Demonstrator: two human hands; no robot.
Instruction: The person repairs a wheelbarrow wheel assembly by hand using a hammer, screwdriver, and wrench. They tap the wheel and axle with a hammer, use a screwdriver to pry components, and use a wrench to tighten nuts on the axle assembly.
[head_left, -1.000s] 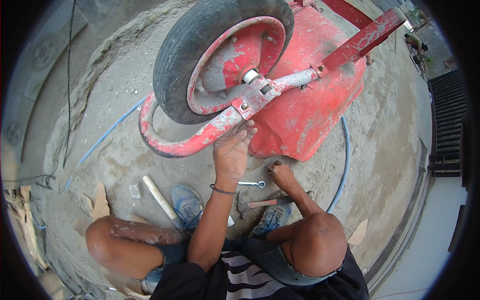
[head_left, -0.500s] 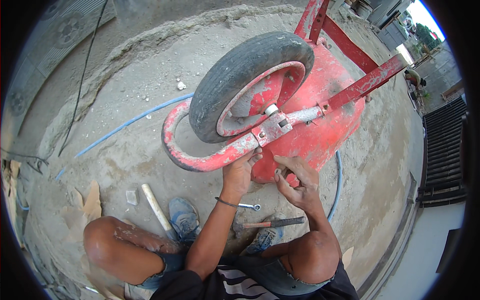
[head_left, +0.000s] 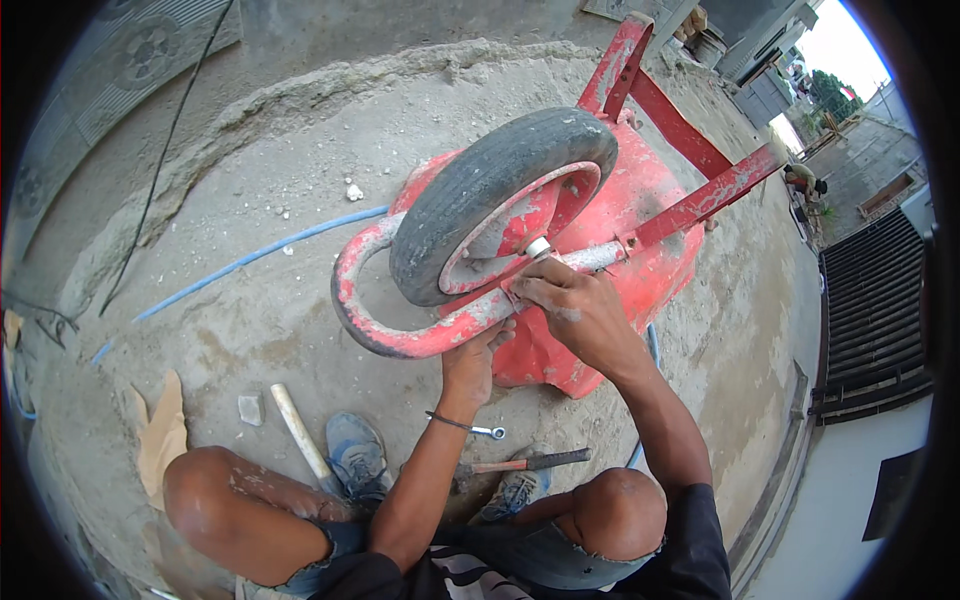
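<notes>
An overturned red wheelbarrow (head_left: 655, 200) lies before me, its black-tyred wheel (head_left: 480, 200) uppermost. A worn red frame tube (head_left: 400, 343) curves round the wheel's near side. My right hand (head_left: 572, 308) is closed at the bracket beside the pale axle end (head_left: 538, 247); its fingertips pinch there, covering what they hold. Below that tube, my left hand (head_left: 468, 372) has its fingers curled up against the underside, and whatever they grip is hidden. On the ground under my left wrist is a ring-ended spanner (head_left: 490, 432).
A hammer (head_left: 530, 462) lies by my right shoe, a pale-handled tool (head_left: 300, 430) by my left. A stone block (head_left: 251, 408) and torn cardboard (head_left: 165, 440) are further left. A blue hose (head_left: 265, 253) runs behind the wheelbarrow. Another person (head_left: 802, 182) bends down far right, beyond a black gate (head_left: 875, 310).
My right hand, which was pinching a small piece apart from the frame, has moved up and left onto the bracket. My left hand stays beneath the tube. The view has shifted slightly.
</notes>
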